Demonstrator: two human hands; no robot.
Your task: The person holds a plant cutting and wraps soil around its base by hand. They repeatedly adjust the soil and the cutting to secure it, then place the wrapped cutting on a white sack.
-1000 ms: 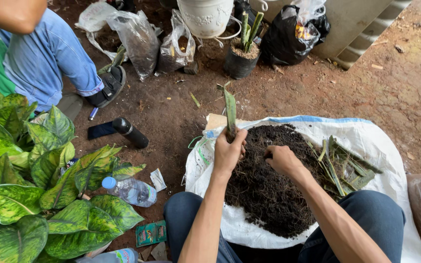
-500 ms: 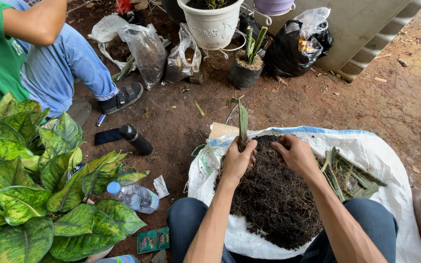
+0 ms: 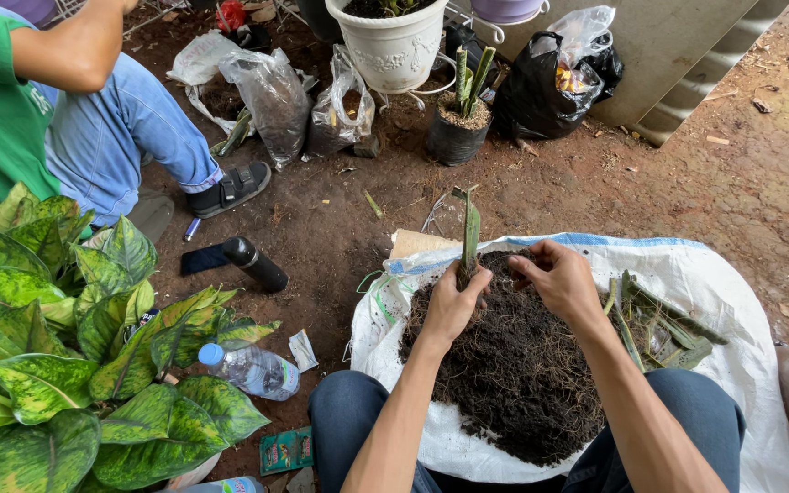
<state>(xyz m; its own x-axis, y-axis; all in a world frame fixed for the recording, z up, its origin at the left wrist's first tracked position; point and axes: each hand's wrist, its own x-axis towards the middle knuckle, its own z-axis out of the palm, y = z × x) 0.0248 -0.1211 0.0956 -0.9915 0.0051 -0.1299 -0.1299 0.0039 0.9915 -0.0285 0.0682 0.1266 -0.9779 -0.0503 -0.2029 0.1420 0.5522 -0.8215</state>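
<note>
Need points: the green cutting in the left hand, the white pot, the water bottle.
green cutting [image 3: 471, 228], head view, on the upright stem above the left hand [image 3: 449, 306].
white pot [image 3: 393, 50], head view, on its outer wall.
water bottle [image 3: 253, 370], head view, on the clear body.

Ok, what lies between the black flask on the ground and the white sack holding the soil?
In the head view, only bare reddish dirt separates the black flask from the white sack, apart from a thin greenish string at the sack's edge.

Bare dirt ground [image 3: 687, 183] carries a white sack [image 3: 732, 365] at five o'clock and a water bottle [image 3: 248, 368] at seven.
</note>
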